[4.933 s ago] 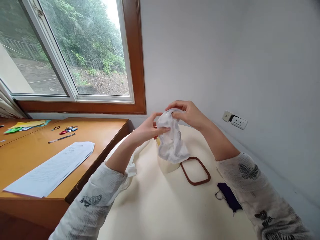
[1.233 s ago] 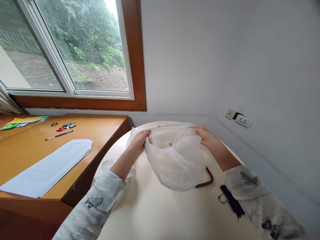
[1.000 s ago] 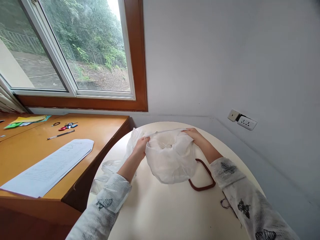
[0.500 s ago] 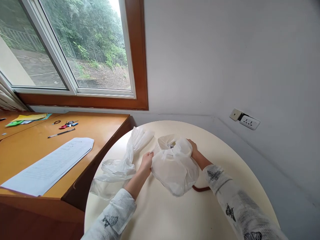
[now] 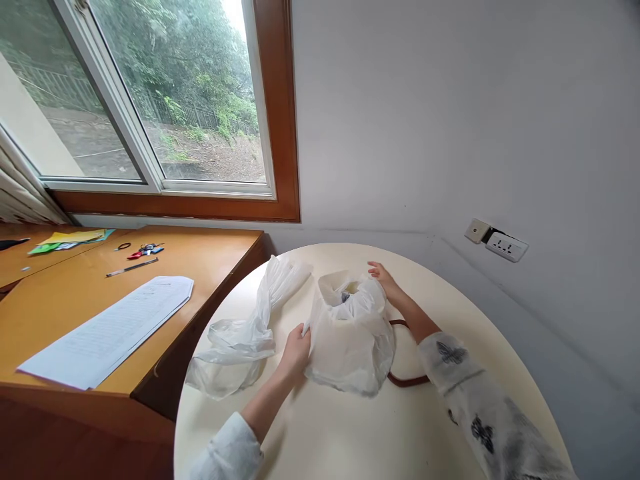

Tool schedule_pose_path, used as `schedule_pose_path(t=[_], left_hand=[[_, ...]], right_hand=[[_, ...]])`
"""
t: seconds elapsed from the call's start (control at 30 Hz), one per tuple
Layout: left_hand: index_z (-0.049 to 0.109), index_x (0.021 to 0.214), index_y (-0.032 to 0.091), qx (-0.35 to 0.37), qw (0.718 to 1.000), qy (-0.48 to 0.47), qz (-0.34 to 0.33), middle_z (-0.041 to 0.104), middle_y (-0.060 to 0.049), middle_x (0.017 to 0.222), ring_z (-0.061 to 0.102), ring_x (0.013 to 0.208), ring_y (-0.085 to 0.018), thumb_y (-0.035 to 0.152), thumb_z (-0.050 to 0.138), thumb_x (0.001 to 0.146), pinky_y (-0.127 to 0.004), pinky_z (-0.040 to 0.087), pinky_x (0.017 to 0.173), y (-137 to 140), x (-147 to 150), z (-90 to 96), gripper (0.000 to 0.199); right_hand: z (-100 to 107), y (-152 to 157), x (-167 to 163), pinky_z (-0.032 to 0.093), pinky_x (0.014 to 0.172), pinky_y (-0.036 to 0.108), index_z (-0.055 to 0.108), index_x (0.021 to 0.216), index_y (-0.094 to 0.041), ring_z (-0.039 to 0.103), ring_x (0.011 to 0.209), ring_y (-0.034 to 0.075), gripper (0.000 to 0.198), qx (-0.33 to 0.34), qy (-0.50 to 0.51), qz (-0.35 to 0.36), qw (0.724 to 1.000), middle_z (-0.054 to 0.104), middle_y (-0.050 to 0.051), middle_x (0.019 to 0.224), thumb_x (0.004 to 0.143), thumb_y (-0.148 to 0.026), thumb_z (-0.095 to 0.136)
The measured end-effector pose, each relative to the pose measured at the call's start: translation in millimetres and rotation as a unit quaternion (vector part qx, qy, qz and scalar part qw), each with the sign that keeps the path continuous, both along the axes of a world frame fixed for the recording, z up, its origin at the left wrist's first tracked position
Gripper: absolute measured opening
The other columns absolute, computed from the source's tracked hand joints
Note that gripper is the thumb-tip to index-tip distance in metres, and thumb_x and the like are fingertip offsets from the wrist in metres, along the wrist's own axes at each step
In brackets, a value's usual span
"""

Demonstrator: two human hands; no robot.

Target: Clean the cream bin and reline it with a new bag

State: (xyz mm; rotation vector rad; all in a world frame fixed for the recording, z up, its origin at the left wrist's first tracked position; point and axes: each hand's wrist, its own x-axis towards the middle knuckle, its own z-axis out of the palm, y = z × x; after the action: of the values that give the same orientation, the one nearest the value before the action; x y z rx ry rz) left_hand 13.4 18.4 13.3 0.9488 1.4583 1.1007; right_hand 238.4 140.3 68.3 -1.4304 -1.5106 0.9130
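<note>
A white translucent plastic bag [image 5: 350, 353] sits on the round table with its mouth partly open. Through the opening a small dark item [image 5: 345, 297] shows, too little of it to name. My left hand [image 5: 296, 350] pinches the bag's left side between thumb and fingers. At the bag's far right rim is my right hand [image 5: 383, 277], its fingers apart and holding nothing. Another crumpled plastic bag [image 5: 245, 340] lies to the left. A curved brown strap or cord [image 5: 407, 382] rests right of the held bag, partly behind my right forearm.
The round cream table [image 5: 340, 440] stands against the wall. Left of it, a wooden desk [image 5: 220, 257] holds a stack of papers [image 5: 115, 333], a pen [image 5: 131, 268], keys [image 5: 150, 250] and coloured paper sheets [image 5: 75, 237]. A wall socket [image 5: 507, 246] is at right.
My right hand has come off the bag's rim, its fingers now spread. My left hand has moved slightly lower along the bag's side. The view has shifted a little left.
</note>
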Motion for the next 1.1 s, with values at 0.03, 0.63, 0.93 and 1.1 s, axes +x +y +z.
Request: schedule_pose_path(t=[0.03, 0.63, 0.93, 1.1], left_hand=[[0.05, 0.068, 0.019, 0.007, 1.0, 0.006, -0.005, 0.056, 0.0, 0.063, 0.051, 0.06, -0.017, 0.042, 0.056, 0.068, -0.025, 0.039, 0.051, -6, 0, 0.6, 0.024], [0.042, 0.065, 0.021, 0.065, 0.962, 0.192, -0.183, 0.053, 0.001, 0.063, 0.045, 0.062, -0.016, 0.036, 0.042, 0.077, -0.025, 0.035, 0.055, -78, 20, 20.2, 0.019], [0.036, 0.093, 0.023, 0.129, 0.939, 0.301, -0.106, 0.049, -0.004, 0.091, 0.051, 0.077, -0.02, 0.046, 0.049, 0.078, -0.032, 0.044, 0.066, -70, -8, 32.9, 0.031], [0.024, 0.125, 0.03, 0.226, 0.912, 0.33, -0.096, 0.031, -0.01, 0.127, 0.038, 0.117, -0.028, 0.039, 0.054, 0.078, -0.047, 0.039, 0.093, -61, -10, 47.2, 0.057]], right_hand=[[5, -2, 6, 0.046, 0.077, 0.033, 0.049, 0.111, -0.017, 0.055, 0.093, 0.017, 0.035, 0.015, 0.01, -0.018, 1.0, 0.056, 0.007, 0.107, 0.083, -0.038, 0.053], [15, -127, 14, 0.041, 0.063, 0.027, 0.055, 0.073, -0.02, 0.052, 0.065, 0.014, 0.026, -0.037, -0.041, 0.156, 0.986, 0.057, -0.001, 0.068, 0.077, -0.046, 0.052], [-4, -122, 44, 0.026, 0.05, 0.025, 0.032, 0.058, -0.022, 0.036, 0.048, 0.012, 0.025, 0.021, -0.327, 0.012, 0.945, 0.04, -0.005, 0.051, 0.079, -0.032, 0.041], [-19, -120, 42, 0.024, 0.049, 0.026, 0.033, 0.057, -0.022, 0.043, 0.051, 0.014, 0.022, -0.014, -0.418, 0.012, 0.908, 0.05, 0.0, 0.057, 0.078, -0.024, 0.039]])
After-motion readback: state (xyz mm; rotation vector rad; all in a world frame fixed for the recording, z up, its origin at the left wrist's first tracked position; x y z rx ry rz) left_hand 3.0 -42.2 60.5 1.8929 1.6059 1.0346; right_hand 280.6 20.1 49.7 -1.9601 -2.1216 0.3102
